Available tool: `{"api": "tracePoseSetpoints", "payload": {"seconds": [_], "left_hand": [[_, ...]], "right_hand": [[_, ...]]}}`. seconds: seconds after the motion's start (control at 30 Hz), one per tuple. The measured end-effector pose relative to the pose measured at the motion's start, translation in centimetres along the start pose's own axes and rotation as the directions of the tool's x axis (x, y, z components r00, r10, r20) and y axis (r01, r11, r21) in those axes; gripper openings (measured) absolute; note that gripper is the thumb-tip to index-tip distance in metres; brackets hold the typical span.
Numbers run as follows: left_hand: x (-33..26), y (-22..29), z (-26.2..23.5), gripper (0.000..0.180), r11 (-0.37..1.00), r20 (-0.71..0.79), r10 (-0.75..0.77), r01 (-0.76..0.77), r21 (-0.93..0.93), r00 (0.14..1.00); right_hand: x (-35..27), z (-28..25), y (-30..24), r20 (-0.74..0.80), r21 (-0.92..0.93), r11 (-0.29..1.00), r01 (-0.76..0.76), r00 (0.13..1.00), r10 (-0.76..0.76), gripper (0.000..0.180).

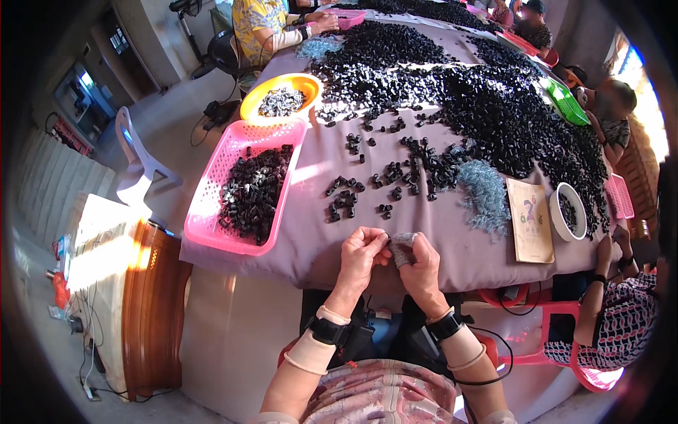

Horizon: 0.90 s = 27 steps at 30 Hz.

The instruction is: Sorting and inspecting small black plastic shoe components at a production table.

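Note:
Just over the near edge of the cloth-covered table, my left hand (360,258) pinches a small black plastic part (388,242) between thumb and fingertips. Close beside it is my right hand (422,267), its fingers curled in and a grey cloth wrap (402,249) around the index finger. Whatever that hand may hold is hidden. Beyond both hands lie loose small black parts (345,196) in little clusters. To the left, a pink perforated basket (198,212) holds many similar black parts. A tangle of pale blue plastic trimmings (484,194) lies to the right.
An orange bowl (248,107) stands behind the basket. A large heap of black parts (487,106) covers the table's far side. At right are a booklet (530,222), a white bowl (557,215) and a green basket (565,102). Other people sit around the table.

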<state>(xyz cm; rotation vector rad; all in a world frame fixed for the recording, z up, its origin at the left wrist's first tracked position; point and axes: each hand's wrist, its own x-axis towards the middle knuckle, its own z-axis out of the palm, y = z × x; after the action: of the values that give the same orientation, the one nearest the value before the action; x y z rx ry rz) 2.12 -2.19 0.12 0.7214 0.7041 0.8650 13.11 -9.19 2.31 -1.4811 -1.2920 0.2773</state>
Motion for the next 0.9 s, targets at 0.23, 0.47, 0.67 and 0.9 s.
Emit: {"api": "tracePoseSetpoints", "payload": {"seconds": [0.23,0.47,0.67,0.9], "left_hand": [[0.0,0.5,-0.1,0.010,0.998,0.037,-0.051,0.050,0.034,0.998],[0.1,0.8,-0.5,0.010,0.992,0.082,-0.114,0.118,-0.051,0.990],[0.2,0.2,-0.9,0.009,0.981,0.064,-0.108,0.116,-0.156,0.992],[0.4,0.5,-1.3,0.006,0.980,0.111,-0.124,0.139,-0.145,0.986]], "right_hand": [[0.7,-0.1,0.0,0.062,-0.108,0.991,0.080,0.995,-0.073,0.026],[0.7,0.3,0.4,0.126,0.305,0.882,-0.359,0.933,0.336,0.027],[1.3,0.5,-1.1,0.077,-0.016,0.998,-0.066,0.995,0.067,0.030],[1.7,0.4,-0.5,0.141,0.108,0.977,-0.184,0.976,0.168,0.029]]}}
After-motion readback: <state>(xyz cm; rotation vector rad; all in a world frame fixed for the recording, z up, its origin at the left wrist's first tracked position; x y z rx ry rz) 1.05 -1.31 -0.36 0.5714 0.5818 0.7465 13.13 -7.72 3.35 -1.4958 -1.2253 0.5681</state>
